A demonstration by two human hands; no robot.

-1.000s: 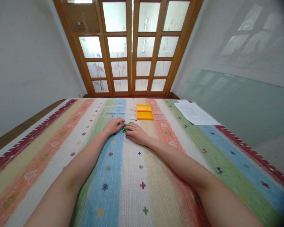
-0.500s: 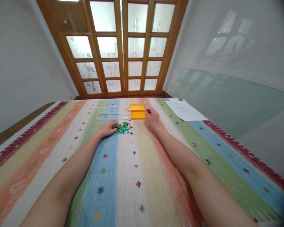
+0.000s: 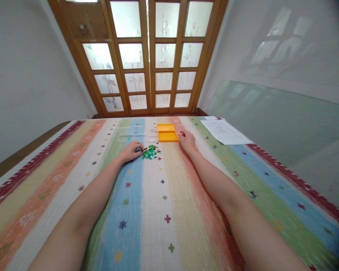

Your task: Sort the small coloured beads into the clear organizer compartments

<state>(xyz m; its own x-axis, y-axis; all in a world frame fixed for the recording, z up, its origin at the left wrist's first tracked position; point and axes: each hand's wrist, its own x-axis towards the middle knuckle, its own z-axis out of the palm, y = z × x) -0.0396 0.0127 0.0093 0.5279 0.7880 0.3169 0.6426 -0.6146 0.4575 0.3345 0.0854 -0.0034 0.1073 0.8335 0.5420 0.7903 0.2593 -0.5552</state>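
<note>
Pile of small pieces (image 3: pixel 150 152), mostly green with blue, brown and pale ones mixed in, is spread loose on the striped tablecloth (image 3: pixel 156 210), in front of the orange box (image 3: pixel 168 137). Left hand (image 3: pixel 130 151) is rested on the cloth at the pile's left edge, fingers curled, thumb side turned toward the pieces. Right hand (image 3: pixel 188 140) is held just beside the box's right side, over the near part of a clear tray (image 3: pixel 181 127); fingers are bent, thumb and fingertips brought close together. Hands are too small in view here, so whether a piece is pinched in either one cannot be told.

Orange box is laid open, two shallow sections visible, one behind the other. Another clear tray (image 3: pixel 141 139) is set to its left, with a small green piece (image 3: pixel 129 139) seen in it. Printed sheet (image 3: pixel 227 132) is laid flat farther right, near the table's edge; a second paper (image 3: pixel 210 117) is placed just behind it. Far end is closed off by wood-framed glass doors (image 3: pixel 150 90). Glass panel (image 3: pixel 274 113) is stood along the right wall (image 3: pixel 322 67).
</note>
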